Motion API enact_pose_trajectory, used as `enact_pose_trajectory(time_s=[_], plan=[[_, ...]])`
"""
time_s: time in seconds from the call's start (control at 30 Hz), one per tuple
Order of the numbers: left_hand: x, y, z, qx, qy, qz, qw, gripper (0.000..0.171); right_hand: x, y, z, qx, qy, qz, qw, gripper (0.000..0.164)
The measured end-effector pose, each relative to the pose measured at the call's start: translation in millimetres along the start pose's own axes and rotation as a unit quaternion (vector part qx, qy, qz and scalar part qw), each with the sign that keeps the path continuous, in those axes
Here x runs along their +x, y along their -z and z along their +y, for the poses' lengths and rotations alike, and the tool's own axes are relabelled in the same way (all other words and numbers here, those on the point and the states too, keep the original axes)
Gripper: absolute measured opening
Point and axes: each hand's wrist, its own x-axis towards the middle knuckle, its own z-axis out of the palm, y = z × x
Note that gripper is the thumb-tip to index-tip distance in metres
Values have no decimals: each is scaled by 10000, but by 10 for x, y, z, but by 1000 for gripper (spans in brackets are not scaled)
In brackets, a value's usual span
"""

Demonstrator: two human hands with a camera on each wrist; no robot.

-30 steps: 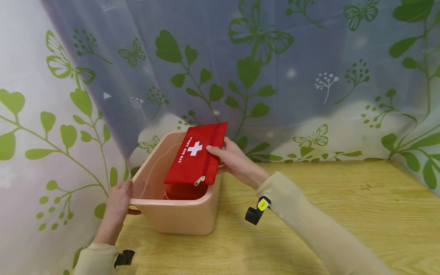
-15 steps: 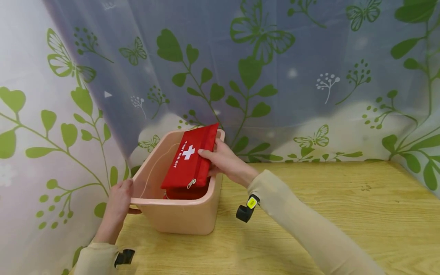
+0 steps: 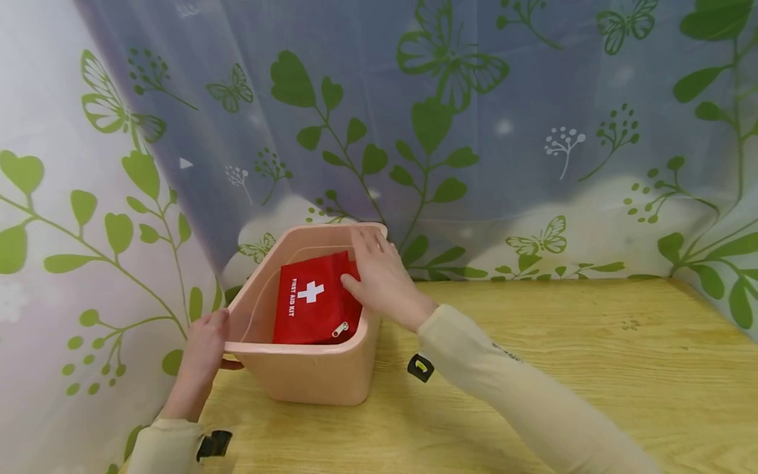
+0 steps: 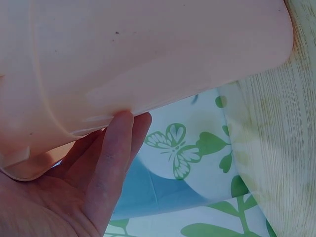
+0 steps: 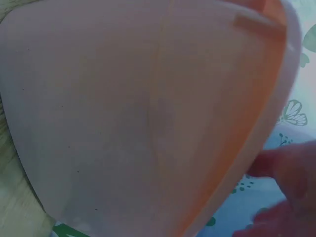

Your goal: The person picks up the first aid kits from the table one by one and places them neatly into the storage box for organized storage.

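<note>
A red first aid kit pouch (image 3: pixel 302 313) with a white cross and a silver zip pull lies inside the pink plastic bin (image 3: pixel 314 378), tilted a little. My left hand (image 3: pixel 204 345) holds the bin at its left front corner, thumb pressed to the outer wall, as the left wrist view also shows. Above the bin's right rim is my right hand (image 3: pixel 385 280), fingers extended and thumb close to the pouch's right edge. In the right wrist view that hand (image 5: pixel 289 185) is blurred beside the rim. Whatever lies beneath the pouch is mostly hidden.
The bin stands on a wood-grain table (image 3: pixel 562 368), near its left side. A curtain (image 3: pixel 503 164) printed with leaves and butterflies hangs behind, and a similar pale one (image 3: pixel 89 217) is close on the left.
The pouch has gone down and left into the bin, and my right hand has let go of it, its fingers straightening over the rim. My left hand stays on the bin.
</note>
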Motion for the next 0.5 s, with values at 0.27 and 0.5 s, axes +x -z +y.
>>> enact_pose_trajectory(time_s=[0.27, 0.5], plan=[[17, 21, 18, 111, 29, -12, 9999, 61, -116, 43, 4, -823, -94, -979, 9917, 71], [52, 49, 35, 323, -61, -213, 9992, 56, -181, 73, 141, -825, 2, -1149, 9899, 72]])
